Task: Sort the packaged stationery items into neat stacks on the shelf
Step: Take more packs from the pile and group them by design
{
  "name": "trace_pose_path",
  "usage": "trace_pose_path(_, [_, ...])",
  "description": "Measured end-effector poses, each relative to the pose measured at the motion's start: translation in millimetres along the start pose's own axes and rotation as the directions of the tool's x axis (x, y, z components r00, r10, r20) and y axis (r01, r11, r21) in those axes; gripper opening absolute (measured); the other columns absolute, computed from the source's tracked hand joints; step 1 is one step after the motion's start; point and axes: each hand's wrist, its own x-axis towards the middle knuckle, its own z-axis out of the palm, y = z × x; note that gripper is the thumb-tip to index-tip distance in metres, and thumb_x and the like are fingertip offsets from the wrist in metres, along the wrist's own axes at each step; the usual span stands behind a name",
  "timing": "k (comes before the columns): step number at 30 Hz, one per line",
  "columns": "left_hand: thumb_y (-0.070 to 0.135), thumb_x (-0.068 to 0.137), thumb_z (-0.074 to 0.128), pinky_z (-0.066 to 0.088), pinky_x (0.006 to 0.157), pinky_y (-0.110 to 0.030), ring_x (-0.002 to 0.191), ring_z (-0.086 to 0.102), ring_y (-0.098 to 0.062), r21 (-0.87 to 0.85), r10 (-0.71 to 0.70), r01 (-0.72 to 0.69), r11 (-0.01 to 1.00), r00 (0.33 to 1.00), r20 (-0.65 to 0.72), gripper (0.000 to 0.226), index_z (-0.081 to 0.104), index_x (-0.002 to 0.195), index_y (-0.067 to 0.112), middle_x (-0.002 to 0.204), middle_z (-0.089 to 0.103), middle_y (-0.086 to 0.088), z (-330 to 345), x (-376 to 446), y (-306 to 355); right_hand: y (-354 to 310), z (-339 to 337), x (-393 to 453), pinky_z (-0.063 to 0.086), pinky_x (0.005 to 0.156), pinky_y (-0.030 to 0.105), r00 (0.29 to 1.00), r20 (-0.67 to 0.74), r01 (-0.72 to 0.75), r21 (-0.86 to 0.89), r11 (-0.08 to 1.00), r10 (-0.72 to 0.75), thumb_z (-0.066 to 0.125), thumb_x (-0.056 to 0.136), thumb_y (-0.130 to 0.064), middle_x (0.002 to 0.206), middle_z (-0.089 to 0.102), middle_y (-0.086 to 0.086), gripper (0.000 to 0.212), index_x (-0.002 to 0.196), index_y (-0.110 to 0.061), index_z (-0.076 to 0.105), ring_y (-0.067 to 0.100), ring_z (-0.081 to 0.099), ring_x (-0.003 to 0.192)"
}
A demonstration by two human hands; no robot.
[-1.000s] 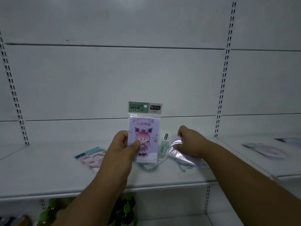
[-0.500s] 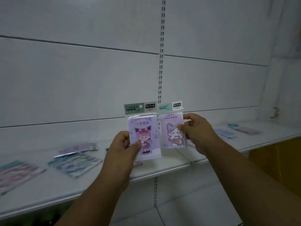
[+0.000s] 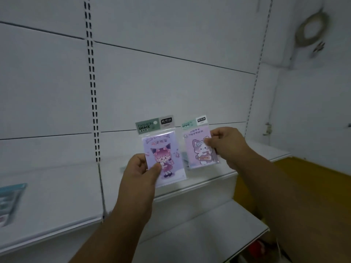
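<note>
— What sort of place is this?

— A shop, by the fittings. White metal shelves [image 3: 57,188] run along a panelled back wall [image 3: 171,82], hung on slotted uprights [image 3: 92,88] of the retail gondola kind.

— Anything else?

— The goods. A packet with a cartoon girl [image 3: 164,152] and a packet with a cat and guitar [image 3: 199,147] each carry a printed header card with a hang hole, reading "FASHION GRACE". More sealed packets [image 3: 8,202] lie flat on the shelf at the left.
</note>
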Motion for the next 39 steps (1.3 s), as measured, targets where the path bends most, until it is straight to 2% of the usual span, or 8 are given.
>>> trace_pose_path(13, [0.008,0.087,0.065,0.055,0.067,-0.041,0.076,0.071,-0.026,0.119,-0.02,0.034,0.992,0.992,-0.122,0.008,0.064,0.09,0.016,0.084,0.075,-0.007,57.2,104.1,-38.9,73.7,33.0,144.5,0.059,0.077,0.05,0.966,0.162,-0.186,-0.11,0.976,0.202,0.075,0.078,-0.004,0.087,0.072,0.025,0.019,0.088,0.009,0.066,0.035,0.072,0.076])
trace_pose_path(18, [0.009,0.086,0.065,0.041,0.041,-0.016,0.046,0.059,0.003,0.236,0.028,0.011,0.972,0.986,-0.163,0.01,0.063,0.083,0.018,0.058,0.067,0.014,78.1,117.5,-56.7,104.0,49.5,162.3,0.053,0.073,0.035,0.936,0.324,0.051,-0.512,0.858,0.137,0.077,0.077,-0.026,0.074,0.062,0.017,0.03,0.073,-0.001,0.062,0.028,0.063,0.073])
trace_pose_path(22, [0.008,0.084,0.068,0.058,0.064,-0.043,0.073,0.071,-0.021,0.259,-0.032,0.09,0.962,0.974,-0.222,0.008,0.067,0.085,0.015,0.076,0.075,0.001,102.1,124.2,-65.8,112.3,49.4,176.5,0.052,0.067,0.033,0.91,0.412,0.245,-0.633,0.735,0.052,0.077,0.074,-0.036,0.066,0.058,0.009,0.036,0.074,-0.003,0.063,0.022,0.058,0.065])
trace_pose_path(25, [0.011,0.085,0.069,0.058,0.079,-0.052,0.081,0.072,-0.026,0.299,-0.052,0.127,0.946,0.968,-0.246,0.006,0.067,0.089,0.015,0.085,0.076,-0.003,118.0,130.1,-71.8,103.8,44.0,190.2,0.043,0.061,0.029,0.909,0.406,0.285,-0.433,0.855,-0.098,0.059,0.089,-0.032,0.074,0.062,0.011,0.031,0.074,-0.005,0.061,0.023,0.056,0.067])
trace_pose_path(28, [0.014,0.087,0.068,0.06,0.076,-0.048,0.078,0.074,-0.021,0.308,-0.058,0.143,0.941,0.961,-0.27,0.006,0.067,0.093,0.015,0.086,0.077,-0.002,129.8,138.0,-78.0,89.5,38.3,201.9,0.039,0.044,0.026,0.831,0.556,-0.081,0.153,0.985,-0.018,0.052,0.092,-0.037,0.071,0.066,0.009,0.034,0.086,-0.006,0.065,0.018,0.053,0.05])
trace_pose_path(31, [0.017,0.087,0.069,0.062,0.068,-0.04,0.069,0.074,-0.015,0.353,-0.091,0.201,0.914,0.948,-0.304,0.005,0.068,0.091,0.015,0.078,0.077,0.001,140.4,143.3,-86.2,91.9,41.2,209.5,0.041,0.04,0.025,0.754,0.65,0.019,0.124,0.992,-0.096,0.066,0.088,-0.032,0.065,0.065,0.01,0.03,0.084,-0.002,0.06,0.013,0.053,0.043])
trace_pose_path(34, [0.024,0.083,0.073,0.062,0.061,-0.034,0.06,0.072,-0.012,0.562,-0.081,0.279,0.778,0.933,-0.35,0.01,0.068,0.079,0.016,0.069,0.074,0.001,142.1,149.0,-92.1,102.9,51.6,218.6,0.041,0.035,0.02,0.772,0.632,0.112,-0.019,0.994,-0.075,0.073,0.083,-0.02,0.053,0.063,0.01,0.027,0.074,0.001,0.057,0.01,0.052,0.033])
trace_pose_path(39, [0.041,0.069,0.08,0.055,0.062,-0.032,0.065,0.062,-0.014,0.895,0.068,0.321,0.31,0.931,-0.358,0.035,0.048,0.072,0.025,0.069,0.056,0.007,144.5,166.9,-98.6,120.8,67.1,228.1,0.043,0.039,0.02,0.771,0.636,0.311,-0.323,0.894,-0.039,0.081,0.072,-0.031,0.054,0.063,0.007,0.032,0.067,-0.005,0.062,0.014,0.055,0.038])
